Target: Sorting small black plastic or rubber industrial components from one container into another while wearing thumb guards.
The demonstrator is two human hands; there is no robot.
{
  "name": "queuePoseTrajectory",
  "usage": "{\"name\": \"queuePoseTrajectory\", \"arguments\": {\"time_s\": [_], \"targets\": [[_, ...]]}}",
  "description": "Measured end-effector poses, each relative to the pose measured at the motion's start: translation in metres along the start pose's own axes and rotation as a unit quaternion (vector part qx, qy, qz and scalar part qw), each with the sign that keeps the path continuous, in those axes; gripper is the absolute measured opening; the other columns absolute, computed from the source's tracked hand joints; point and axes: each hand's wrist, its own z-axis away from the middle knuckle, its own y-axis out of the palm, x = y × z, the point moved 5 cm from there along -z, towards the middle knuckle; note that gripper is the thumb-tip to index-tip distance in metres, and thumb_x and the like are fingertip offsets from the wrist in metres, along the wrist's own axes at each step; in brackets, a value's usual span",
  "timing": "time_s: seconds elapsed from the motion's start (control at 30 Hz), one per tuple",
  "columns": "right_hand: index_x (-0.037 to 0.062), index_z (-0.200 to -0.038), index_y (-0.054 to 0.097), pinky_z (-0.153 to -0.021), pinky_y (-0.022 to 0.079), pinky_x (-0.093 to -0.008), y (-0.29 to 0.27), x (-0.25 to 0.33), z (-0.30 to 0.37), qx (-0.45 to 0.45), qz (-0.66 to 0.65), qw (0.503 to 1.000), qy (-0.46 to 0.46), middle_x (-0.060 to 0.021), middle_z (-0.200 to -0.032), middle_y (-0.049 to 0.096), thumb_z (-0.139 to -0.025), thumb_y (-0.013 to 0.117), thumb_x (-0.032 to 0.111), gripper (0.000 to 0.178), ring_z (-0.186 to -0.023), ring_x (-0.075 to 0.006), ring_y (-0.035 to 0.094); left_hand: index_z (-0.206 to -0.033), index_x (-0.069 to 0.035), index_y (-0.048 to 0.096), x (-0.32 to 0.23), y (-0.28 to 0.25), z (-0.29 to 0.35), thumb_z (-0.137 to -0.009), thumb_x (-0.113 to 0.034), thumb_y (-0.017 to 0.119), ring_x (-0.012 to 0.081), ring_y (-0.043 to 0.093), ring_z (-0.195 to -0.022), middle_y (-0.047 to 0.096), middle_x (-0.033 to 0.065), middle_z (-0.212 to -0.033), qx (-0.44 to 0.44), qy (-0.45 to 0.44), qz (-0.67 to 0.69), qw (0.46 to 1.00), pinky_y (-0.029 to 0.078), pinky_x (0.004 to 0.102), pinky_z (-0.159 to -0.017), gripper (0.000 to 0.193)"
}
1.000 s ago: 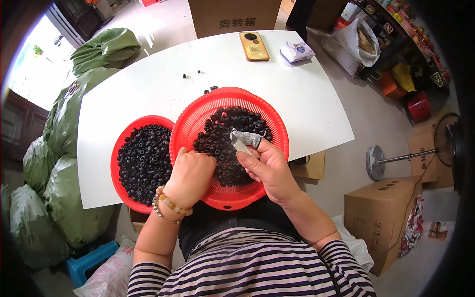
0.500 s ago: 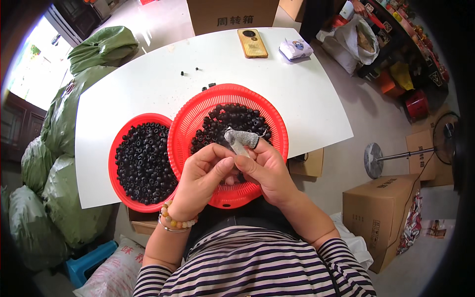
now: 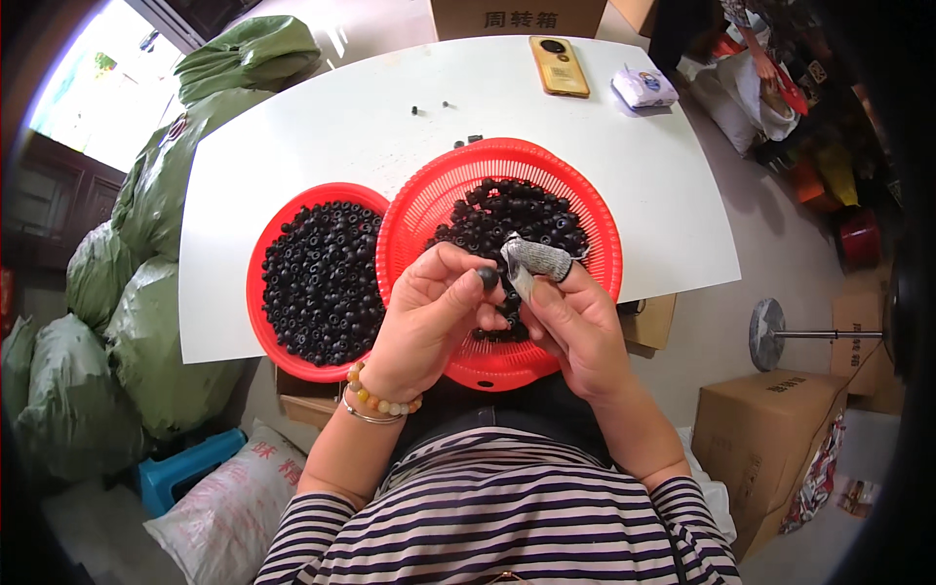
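Observation:
Between thumb and fingertips, my left hand (image 3: pixel 429 317) pinches a small round black piece (image 3: pixel 487 278). My right hand (image 3: pixel 580 331), closed beside it, wears a grey knitted finger cover (image 3: pixel 542 258) on the index finger. Under that finger it grips a small pale, flat tool (image 3: pixel 522 281), whose exact kind I cannot make out. Both hands are above a red slotted plastic basket (image 3: pixel 608 229) that holds many black round pieces (image 3: pixel 507 210). To its left, a red basin (image 3: pixel 256 283) is filled with similar black pieces (image 3: pixel 322 283) with holes in them.
The white table (image 3: pixel 663 214) carries a yellow-cased phone (image 3: pixel 559 66), a tissue pack (image 3: pixel 644 88) and a few loose black bits (image 3: pixel 475 138). Green sacks (image 3: pixel 166 341) are piled at the left. At the right stand a cardboard box (image 3: pixel 760 439) and a fan stand (image 3: pixel 766 334).
My hands have drawn slightly apart, and the black piece now shows in my left fingertips. The whole view has shifted, so the table sits further right and higher.

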Motion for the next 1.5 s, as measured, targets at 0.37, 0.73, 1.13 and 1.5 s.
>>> {"name": "queuePoseTrajectory", "arguments": {"time_s": [0.37,0.73,1.13,1.5], "targets": [[-0.0004,-0.114,0.044,-0.061,0.037,-0.0164,0.008,0.0,0.002,0.081,0.029,0.996,-0.01,0.0014,-0.083,0.053,-0.085,0.052,0.009,0.032,-0.067,-0.0023,0.044,-0.096,-0.001,0.053,-0.004,-0.005,0.001,-0.086,-0.003,0.048,0.0087,0.053,-0.067,0.057,0.0061,-0.083,-0.034,0.037,-0.025,0.998,0.047,0.0209,-0.064,0.011],[-0.0004,-0.116,0.043,-0.069,0.039,-0.0177,0.007,-0.002,0.002,0.085,0.034,0.996,-0.01,-0.0025,-0.1,0.056,-0.086,0.051,0.008,0.032,-0.079,-0.0029,0.048,-0.095,0.0,0.054,-0.006,-0.008,0.003,-0.084,-0.004,0.051,0.007,0.053,-0.067,0.057,0.0041,-0.081,-0.065,0.054,-0.087,0.993,0.045,0.0191,-0.063,0.011],[-0.0013,-0.113,0.048,-0.077,0.04,-0.0194,0.011,0.001,0.005,0.056,0.079,0.994,-0.053,-0.0036,-0.101,0.057,-0.087,0.049,0.01,0.028,-0.088,-0.0046,0.05,-0.093,-0.001,0.056,-0.005,-0.009,0.003,-0.084,-0.004,0.052,0.0063,0.053,-0.067,0.057,0.0036,-0.083,-0.061,0.068,-0.089,0.992,0.045,0.0189,-0.064,0.01],[0.0016,-0.111,0.049,-0.058,0.034,-0.0153,0.001,-0.002,0.003,0.039,-0.007,0.999,-0.009,0.0041,-0.08,0.053,-0.087,0.048,0.012,0.026,-0.063,-0.0008,0.04,-0.096,-0.004,0.051,-0.005,-0.001,0.002,-0.088,-0.016,0.047,0.0053,0.046,-0.06,0.051,0.0026,-0.079,-0.021,0.012,-0.014,1.0,0.048,0.0244,-0.066,0.015]]}}
